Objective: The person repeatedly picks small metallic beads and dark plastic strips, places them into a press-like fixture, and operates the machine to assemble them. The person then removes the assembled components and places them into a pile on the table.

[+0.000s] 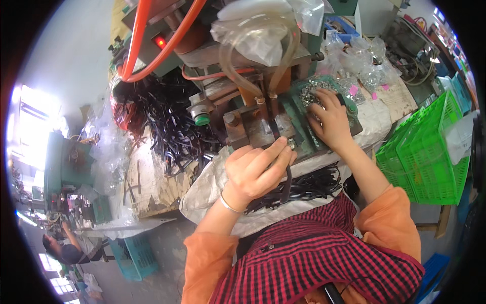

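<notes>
Orange hoses [135, 45] and clear tubes [228, 55] cross in front of the press [260, 126], partly masking its upper body. A heap of black strips [172, 121] covers the desk [157, 187] at left; clear plastic bags [362, 58] lie at upper right. A green crate [425, 157] stands at right, its contents indistinct; small metal parts [311, 91] lie piled beside the die. One black strip [286, 187] is at the die front, its long axis running from the die toward the person, lower end hanging. The left hand [258, 169] pinches this strip. The right hand [330, 119], fingers curved and parted, is at the metal parts; whether it grips one cannot be told.
</notes>
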`<control>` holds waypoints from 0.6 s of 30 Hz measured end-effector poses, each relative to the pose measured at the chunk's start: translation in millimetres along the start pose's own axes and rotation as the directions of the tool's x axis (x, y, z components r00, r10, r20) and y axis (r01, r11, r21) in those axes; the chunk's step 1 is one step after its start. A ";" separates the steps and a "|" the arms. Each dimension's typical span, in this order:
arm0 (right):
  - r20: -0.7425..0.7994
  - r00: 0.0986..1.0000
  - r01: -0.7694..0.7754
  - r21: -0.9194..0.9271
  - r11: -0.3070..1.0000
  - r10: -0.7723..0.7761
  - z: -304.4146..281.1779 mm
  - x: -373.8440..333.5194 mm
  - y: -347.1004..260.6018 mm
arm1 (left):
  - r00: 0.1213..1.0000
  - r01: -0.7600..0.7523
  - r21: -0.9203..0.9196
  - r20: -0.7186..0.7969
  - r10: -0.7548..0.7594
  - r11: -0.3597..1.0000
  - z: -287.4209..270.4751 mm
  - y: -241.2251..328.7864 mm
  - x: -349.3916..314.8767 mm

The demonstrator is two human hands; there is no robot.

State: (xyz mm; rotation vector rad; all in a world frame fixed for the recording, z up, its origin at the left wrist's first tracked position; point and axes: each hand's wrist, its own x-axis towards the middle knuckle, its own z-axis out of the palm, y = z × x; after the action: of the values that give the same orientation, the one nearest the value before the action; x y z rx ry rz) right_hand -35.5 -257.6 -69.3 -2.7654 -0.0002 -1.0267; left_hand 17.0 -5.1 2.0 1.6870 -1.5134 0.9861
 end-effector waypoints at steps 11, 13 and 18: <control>0.055 0.610 -0.457 0.840 0.294 0.790 -4.1 -42.8 43.3 | 0.922 0.331 0.399 0.055 -0.382 0.855 -93.5 13.5 -82.6; 0.067 0.588 -0.433 0.868 0.243 0.806 2.8 -49.5 41.9 | 0.797 0.601 0.362 -0.213 -0.565 0.713 -109.2 -23.0 -77.0; 0.019 0.687 -0.402 0.843 0.358 0.727 30.2 -8.4 8.1 | 0.779 0.520 0.496 0.057 -0.624 0.695 -116.8 -112.0 -100.7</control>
State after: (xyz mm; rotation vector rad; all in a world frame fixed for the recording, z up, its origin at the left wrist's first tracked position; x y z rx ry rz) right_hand -21.9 -259.6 -98.6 -1.4848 0.4409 -0.9566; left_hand 111.1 158.3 -25.5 2.4792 -0.7683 0.8498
